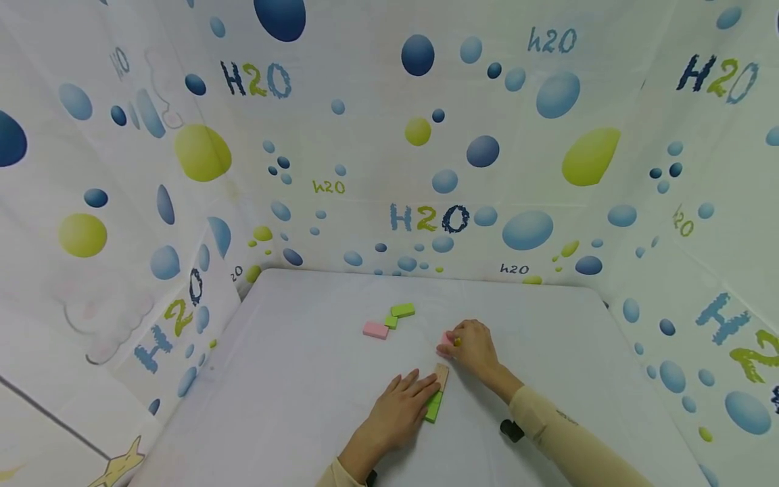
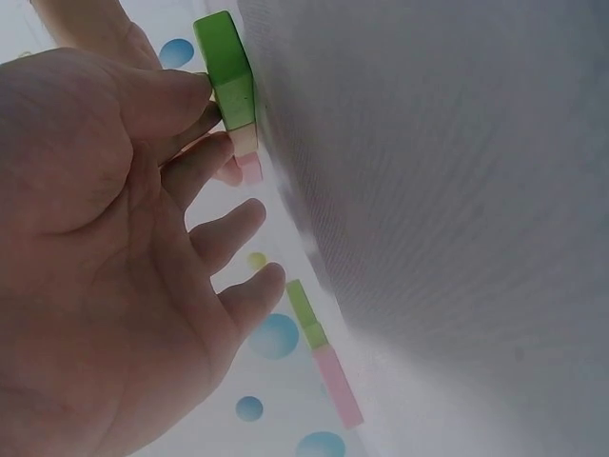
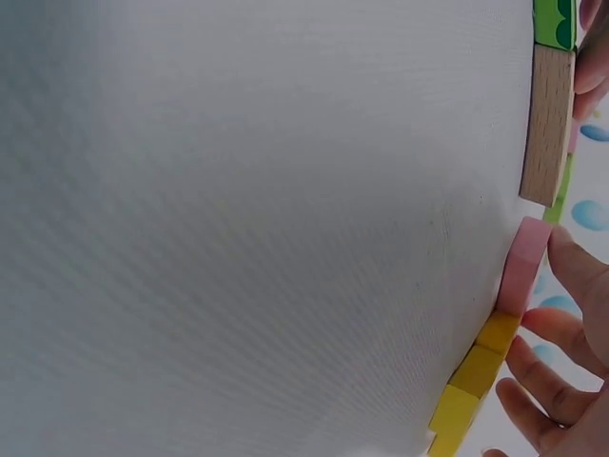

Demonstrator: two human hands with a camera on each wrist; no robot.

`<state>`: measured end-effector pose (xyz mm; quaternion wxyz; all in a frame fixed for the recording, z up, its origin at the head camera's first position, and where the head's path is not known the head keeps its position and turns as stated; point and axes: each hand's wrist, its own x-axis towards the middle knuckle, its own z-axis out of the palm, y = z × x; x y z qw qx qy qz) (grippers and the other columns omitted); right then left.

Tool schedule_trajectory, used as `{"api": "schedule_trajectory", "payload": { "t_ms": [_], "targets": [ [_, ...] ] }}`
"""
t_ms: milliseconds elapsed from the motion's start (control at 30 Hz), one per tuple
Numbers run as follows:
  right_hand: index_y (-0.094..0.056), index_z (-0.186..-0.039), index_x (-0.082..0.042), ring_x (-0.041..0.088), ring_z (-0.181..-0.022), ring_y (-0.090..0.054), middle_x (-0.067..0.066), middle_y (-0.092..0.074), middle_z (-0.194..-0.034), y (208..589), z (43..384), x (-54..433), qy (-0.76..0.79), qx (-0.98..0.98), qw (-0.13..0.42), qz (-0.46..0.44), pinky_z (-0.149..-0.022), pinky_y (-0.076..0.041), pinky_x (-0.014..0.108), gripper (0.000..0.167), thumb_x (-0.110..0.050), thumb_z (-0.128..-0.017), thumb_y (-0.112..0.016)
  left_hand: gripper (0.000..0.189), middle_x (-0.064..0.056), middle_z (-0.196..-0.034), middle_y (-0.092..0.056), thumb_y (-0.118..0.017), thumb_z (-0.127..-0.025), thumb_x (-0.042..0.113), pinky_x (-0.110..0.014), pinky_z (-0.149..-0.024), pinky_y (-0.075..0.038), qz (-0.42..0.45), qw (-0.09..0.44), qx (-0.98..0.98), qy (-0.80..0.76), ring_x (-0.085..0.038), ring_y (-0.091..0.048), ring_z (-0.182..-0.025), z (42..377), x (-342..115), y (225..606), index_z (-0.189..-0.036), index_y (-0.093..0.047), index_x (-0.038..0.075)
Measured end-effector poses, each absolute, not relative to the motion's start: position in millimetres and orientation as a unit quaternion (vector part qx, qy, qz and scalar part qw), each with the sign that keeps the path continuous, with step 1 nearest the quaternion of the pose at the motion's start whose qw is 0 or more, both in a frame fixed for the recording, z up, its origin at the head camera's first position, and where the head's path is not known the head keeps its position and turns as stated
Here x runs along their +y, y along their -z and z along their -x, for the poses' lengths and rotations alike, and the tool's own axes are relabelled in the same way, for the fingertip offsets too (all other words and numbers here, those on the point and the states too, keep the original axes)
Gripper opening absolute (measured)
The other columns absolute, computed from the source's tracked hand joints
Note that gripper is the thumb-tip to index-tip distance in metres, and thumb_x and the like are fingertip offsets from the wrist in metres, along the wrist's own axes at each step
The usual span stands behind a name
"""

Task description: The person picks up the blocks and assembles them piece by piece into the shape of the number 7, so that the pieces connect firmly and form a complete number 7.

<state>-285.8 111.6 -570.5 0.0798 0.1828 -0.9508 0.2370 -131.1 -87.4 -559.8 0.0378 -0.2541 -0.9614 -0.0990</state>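
My left hand (image 1: 397, 411) rests over a row of blocks, its fingers stretched out and touching a green block (image 2: 225, 67) and a plain wooden block (image 1: 442, 374). Green markings show on the green block in the right wrist view. My right hand (image 1: 476, 346) pinches a pink block (image 3: 525, 267) between thumb and fingers, just beyond the wooden one. A small gap separates the pink and wooden blocks. Yellow blocks (image 3: 469, 371) line up at the pink block's far end, under the right fingers; in the head view the hand mostly hides them.
Farther back on the white table (image 1: 292, 379) lie another pink block (image 1: 375, 330), a small green block (image 1: 391, 322) and a longer green block (image 1: 403, 310), end to end. A dark object (image 1: 511, 430) sits by the right forearm. Patterned sheets (image 1: 365, 135) enclose the table.
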Motion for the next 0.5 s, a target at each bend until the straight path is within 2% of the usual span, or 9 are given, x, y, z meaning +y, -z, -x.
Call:
{"api": "schedule_trajectory", "payload": {
  "t_ms": [500],
  "targets": [
    [-0.082, -0.104, -0.001, 0.031, -0.099, -0.065, 0.008, -0.073, -0.095, 573.3, 276.7, 112.8, -0.246, -0.944, 0.121, -0.184, -0.104, -0.047, 0.053, 0.047, -0.039, -0.078, -0.092, 0.044, 0.004, -0.157, -0.052, -0.058, -0.107, 0.024, -0.056, -0.112, -0.045, 0.269, 0.061, -0.956, 0.097, -0.032, -0.050, -0.143, 132.7, -88.2, 564.8, -0.150, -0.056, 0.018]
  ]
}}
